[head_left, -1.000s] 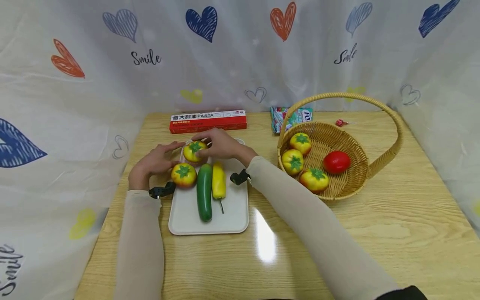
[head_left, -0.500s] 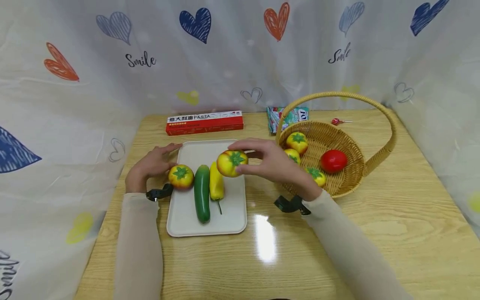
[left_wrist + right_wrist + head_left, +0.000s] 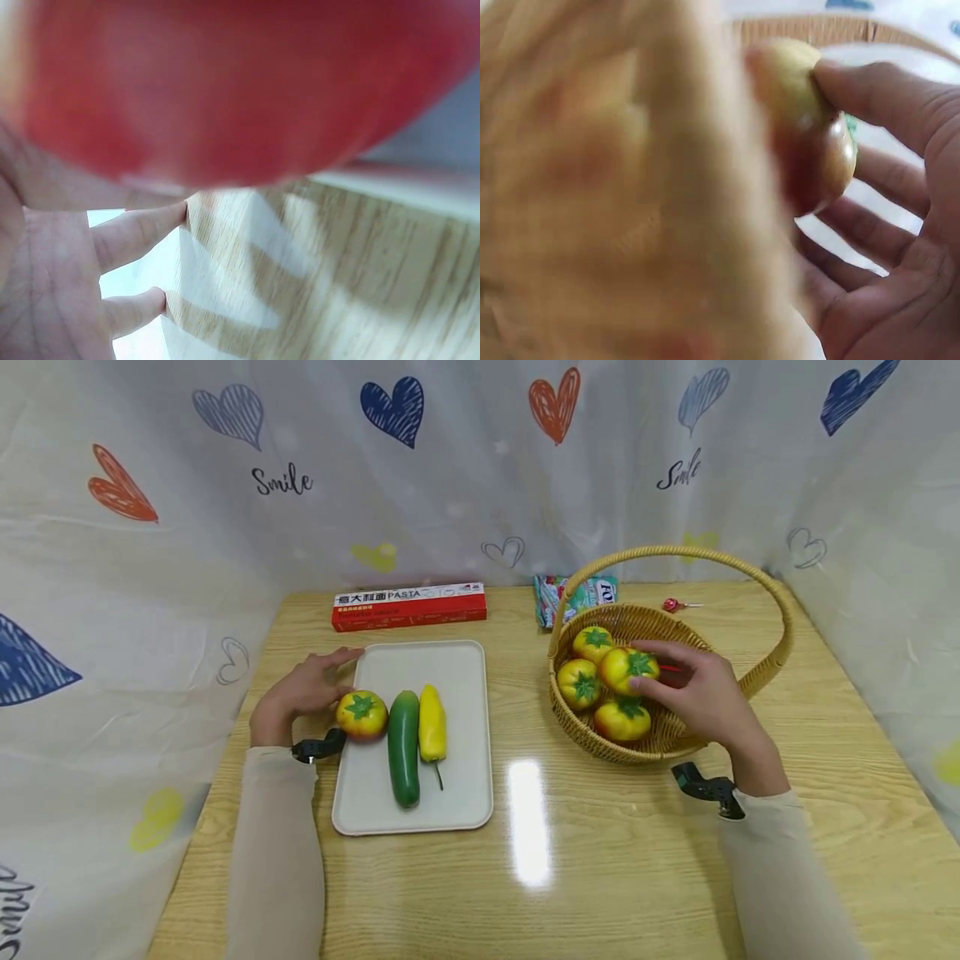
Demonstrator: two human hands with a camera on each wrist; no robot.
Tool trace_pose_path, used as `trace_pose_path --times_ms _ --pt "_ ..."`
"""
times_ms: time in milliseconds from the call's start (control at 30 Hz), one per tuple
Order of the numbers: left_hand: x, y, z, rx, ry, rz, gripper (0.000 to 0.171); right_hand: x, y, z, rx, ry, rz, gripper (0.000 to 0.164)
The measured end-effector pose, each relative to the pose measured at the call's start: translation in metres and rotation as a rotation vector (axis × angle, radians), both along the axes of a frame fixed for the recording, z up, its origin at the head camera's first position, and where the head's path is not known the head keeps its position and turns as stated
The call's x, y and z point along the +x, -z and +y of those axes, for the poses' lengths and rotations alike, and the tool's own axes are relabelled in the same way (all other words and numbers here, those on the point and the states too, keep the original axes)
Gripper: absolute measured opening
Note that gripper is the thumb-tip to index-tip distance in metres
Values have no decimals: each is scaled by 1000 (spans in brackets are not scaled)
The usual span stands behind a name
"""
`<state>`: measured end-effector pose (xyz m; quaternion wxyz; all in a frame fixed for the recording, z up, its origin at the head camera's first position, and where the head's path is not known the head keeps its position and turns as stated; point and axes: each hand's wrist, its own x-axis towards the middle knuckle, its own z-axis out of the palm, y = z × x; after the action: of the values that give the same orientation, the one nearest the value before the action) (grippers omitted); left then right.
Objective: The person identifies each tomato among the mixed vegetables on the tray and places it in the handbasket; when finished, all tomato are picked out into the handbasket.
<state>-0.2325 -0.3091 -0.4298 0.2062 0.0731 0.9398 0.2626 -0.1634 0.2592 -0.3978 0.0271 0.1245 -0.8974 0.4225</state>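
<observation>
My right hand (image 3: 701,693) pinches a yellow-red tomato (image 3: 628,671) with a green leafy top, over the wicker basket (image 3: 592,743). Below and beside it in the basket lie other yellow-red tomatoes (image 3: 577,684); a red one is mostly hidden behind my fingers. In the right wrist view the held tomato (image 3: 802,127) shows past the blurred basket side. My left hand (image 3: 300,693) lies at the left edge of the white tray (image 3: 450,802), its fingers extended beside another yellow-red tomato (image 3: 362,715). The left wrist view has that tomato's red underside (image 3: 247,90) close up.
A cucumber (image 3: 404,747) and a yellow pepper (image 3: 432,722) lie on the tray. Behind stand a red pasta box (image 3: 408,607) and a green packet (image 3: 588,597), with a lollipop (image 3: 672,605) behind the basket. The basket's tall handle (image 3: 675,551) arches over it.
My right hand has lifted a tomato from the tray's upper left and carried it right, over the basket. The left hand has stayed by the tray's left edge.
</observation>
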Motion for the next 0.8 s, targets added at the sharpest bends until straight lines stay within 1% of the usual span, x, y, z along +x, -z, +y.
trace_pose_path --times_ms 67,100,167,267,333,500,600,700,800 --pt "0 0 0 -4 3 3 73 -2 1 6 71 30 15 50" --pt "0 -1 0 -3 4 2 73 -3 2 7 110 29 23 51" --pt "0 -1 0 -4 9 4 73 -6 3 7 197 14 40 51" --pt "1 -1 1 3 11 3 73 -11 4 3 283 -21 52 50" --pt "1 -1 1 7 7 1 72 -14 4 -1 308 -26 65 49" --pt "1 0 0 6 5 0 73 -19 4 -6 309 -8 70 50" --pt "0 0 -1 -1 9 4 73 -19 3 -5 332 -8 43 52" --pt "-1 1 -2 -2 1 -5 73 -17 2 -4 363 -7 8 56" --pt "-1 1 -1 -5 -5 -14 73 -16 4 -2 378 -2 -8 57"
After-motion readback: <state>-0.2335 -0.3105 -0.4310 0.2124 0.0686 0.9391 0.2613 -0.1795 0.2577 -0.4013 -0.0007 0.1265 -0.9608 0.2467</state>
